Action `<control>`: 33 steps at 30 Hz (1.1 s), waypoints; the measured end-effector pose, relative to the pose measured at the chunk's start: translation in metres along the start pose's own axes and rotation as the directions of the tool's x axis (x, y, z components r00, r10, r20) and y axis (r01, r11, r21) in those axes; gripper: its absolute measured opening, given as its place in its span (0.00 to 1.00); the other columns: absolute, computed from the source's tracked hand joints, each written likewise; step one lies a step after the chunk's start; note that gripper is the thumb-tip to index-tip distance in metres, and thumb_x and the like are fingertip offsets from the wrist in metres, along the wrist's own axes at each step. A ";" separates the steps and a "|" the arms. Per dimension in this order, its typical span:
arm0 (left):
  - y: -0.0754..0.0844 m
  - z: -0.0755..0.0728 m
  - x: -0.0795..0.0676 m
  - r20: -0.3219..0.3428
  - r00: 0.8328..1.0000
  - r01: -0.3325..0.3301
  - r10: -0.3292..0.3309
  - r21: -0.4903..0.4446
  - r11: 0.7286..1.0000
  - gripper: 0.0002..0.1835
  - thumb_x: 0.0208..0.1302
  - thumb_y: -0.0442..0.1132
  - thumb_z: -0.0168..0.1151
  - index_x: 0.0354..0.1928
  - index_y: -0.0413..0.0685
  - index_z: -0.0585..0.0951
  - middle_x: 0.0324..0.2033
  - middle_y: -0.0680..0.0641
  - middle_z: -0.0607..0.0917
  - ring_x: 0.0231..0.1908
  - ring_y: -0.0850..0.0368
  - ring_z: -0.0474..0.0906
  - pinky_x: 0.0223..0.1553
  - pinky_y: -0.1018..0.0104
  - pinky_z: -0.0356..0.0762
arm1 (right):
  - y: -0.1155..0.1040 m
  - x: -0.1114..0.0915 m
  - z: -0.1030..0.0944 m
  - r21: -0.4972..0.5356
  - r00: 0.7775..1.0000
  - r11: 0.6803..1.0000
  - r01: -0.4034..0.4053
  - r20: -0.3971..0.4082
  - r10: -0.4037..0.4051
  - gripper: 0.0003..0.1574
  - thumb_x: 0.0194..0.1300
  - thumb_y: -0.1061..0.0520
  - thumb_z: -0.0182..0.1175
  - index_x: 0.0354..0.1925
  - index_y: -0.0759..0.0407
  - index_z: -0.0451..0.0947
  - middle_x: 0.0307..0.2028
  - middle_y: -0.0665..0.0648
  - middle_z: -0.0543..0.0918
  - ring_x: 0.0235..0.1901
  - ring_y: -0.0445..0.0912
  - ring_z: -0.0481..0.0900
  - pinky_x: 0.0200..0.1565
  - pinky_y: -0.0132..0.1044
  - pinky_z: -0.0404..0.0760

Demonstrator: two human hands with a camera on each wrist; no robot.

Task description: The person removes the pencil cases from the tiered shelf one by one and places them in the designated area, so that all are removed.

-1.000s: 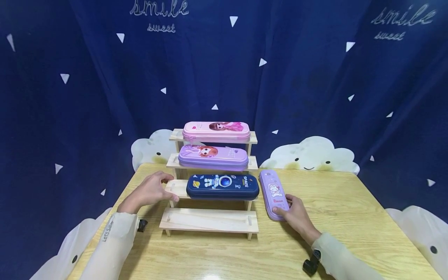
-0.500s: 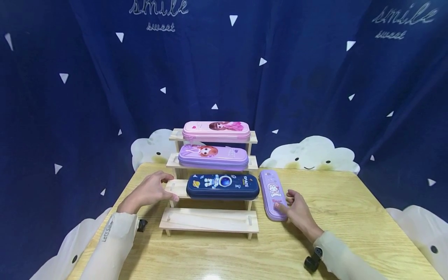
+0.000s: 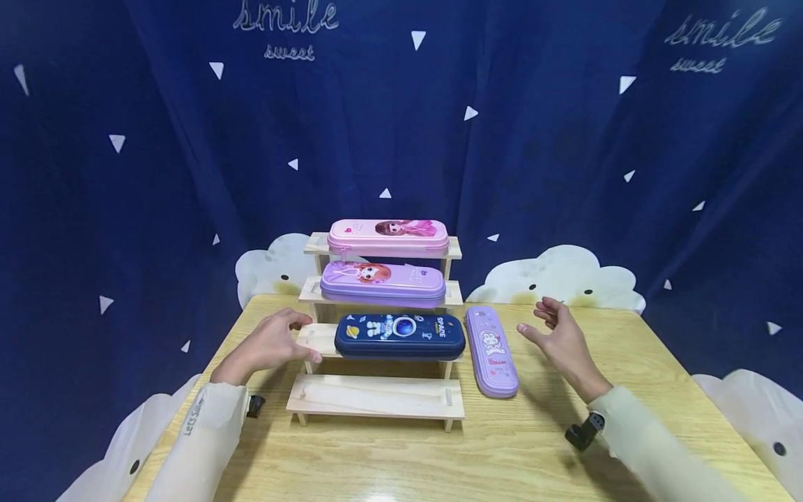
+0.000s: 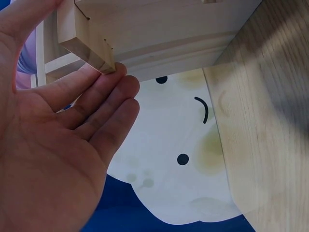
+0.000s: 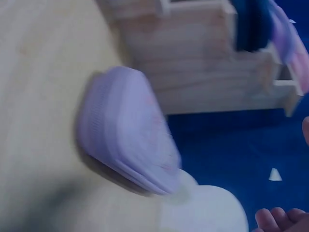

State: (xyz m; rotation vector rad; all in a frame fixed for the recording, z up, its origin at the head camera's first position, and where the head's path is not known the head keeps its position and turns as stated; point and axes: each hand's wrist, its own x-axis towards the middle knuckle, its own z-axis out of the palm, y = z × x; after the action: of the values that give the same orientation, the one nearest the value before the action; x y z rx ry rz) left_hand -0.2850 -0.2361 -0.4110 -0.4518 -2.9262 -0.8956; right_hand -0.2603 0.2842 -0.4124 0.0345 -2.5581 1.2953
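At the left end of a four-step wooden rack [image 3: 376, 396], my left hand [image 3: 270, 341] grips one step between thumb and fingers. In the left wrist view, the fingertips [image 4: 118, 70] touch that step's edge. On that step lies a navy pencil case [image 3: 401, 337] with an astronaut. Behind it, higher up, are a purple pencil case [image 3: 383, 283] and a pink pencil case [image 3: 389, 237]. A lilac pencil case [image 3: 492, 352] lies flat on the table right of the rack. My right hand [image 3: 567, 345] hovers beside it, fingers loosely bent, holding nothing.
The wooden table [image 3: 376, 460] carries the rack. A dark blue curtain [image 3: 552, 139] with white triangles hangs behind, and white cloud shapes [image 3: 558, 275] line its lower part.
My right hand has let go of the lilac pencil case and moved up and to the right. The case stays on the table. My left hand has not moved.
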 end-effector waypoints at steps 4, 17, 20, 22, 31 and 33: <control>0.001 -0.001 0.001 0.000 1.000 -0.008 0.008 0.006 1.000 0.47 0.38 0.58 0.84 0.59 0.38 0.80 0.53 0.38 0.84 0.55 0.40 0.79 0.60 0.42 0.75 | -0.016 0.008 -0.022 -0.003 0.998 1.000 0.031 -0.048 -0.031 0.56 0.66 0.47 0.68 0.77 0.67 0.49 0.73 0.71 0.65 0.72 0.65 0.65 0.73 0.58 0.62; 0.000 -0.001 -0.001 -0.012 1.000 -0.009 0.009 0.010 1.000 0.45 0.39 0.57 0.84 0.58 0.38 0.80 0.52 0.38 0.84 0.54 0.41 0.79 0.59 0.43 0.76 | -0.067 0.023 -0.054 0.048 0.954 0.964 0.261 -0.162 -0.251 0.55 0.65 0.50 0.68 0.79 0.58 0.49 0.77 0.64 0.57 0.77 0.60 0.53 0.80 0.55 0.48; 0.001 -0.001 -0.001 -0.010 1.000 -0.010 0.010 0.009 1.000 0.46 0.38 0.58 0.84 0.58 0.38 0.80 0.53 0.38 0.84 0.55 0.41 0.79 0.60 0.43 0.76 | -0.076 0.023 -0.055 0.091 0.947 0.950 0.299 -0.151 -0.283 0.55 0.64 0.53 0.68 0.79 0.57 0.49 0.77 0.61 0.57 0.77 0.57 0.54 0.80 0.48 0.49; 0.001 -0.001 -0.001 -0.008 1.000 -0.007 0.007 0.006 1.000 0.47 0.38 0.58 0.84 0.58 0.38 0.80 0.53 0.38 0.84 0.55 0.41 0.79 0.60 0.43 0.76 | -0.081 0.024 -0.054 0.119 0.938 0.936 0.330 -0.149 -0.312 0.55 0.63 0.57 0.68 0.79 0.57 0.49 0.77 0.61 0.57 0.77 0.56 0.55 0.80 0.39 0.51; 0.000 -0.001 -0.001 -0.011 1.000 -0.014 0.014 0.005 1.000 0.47 0.37 0.59 0.84 0.58 0.37 0.80 0.52 0.38 0.84 0.55 0.41 0.79 0.59 0.43 0.76 | -0.102 0.026 -0.040 0.269 0.888 0.847 0.459 -0.114 -0.445 0.54 0.58 0.71 0.66 0.76 0.62 0.52 0.73 0.59 0.62 0.72 0.43 0.60 0.74 0.25 0.57; 0.000 -0.001 -0.001 -0.012 1.000 -0.016 0.016 0.007 1.000 0.47 0.38 0.59 0.84 0.58 0.38 0.80 0.52 0.38 0.84 0.55 0.41 0.79 0.59 0.43 0.76 | -0.105 0.026 -0.035 0.301 0.879 0.828 0.474 -0.100 -0.466 0.53 0.56 0.73 0.65 0.76 0.63 0.54 0.72 0.55 0.64 0.71 0.40 0.62 0.73 0.26 0.58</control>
State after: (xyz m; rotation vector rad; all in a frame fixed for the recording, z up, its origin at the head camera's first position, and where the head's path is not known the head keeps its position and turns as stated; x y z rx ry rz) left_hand -0.2844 -0.2370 -0.4107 -0.4671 -2.9098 -0.8822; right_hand -0.2627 0.2512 -0.3033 0.6688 -2.0938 1.4607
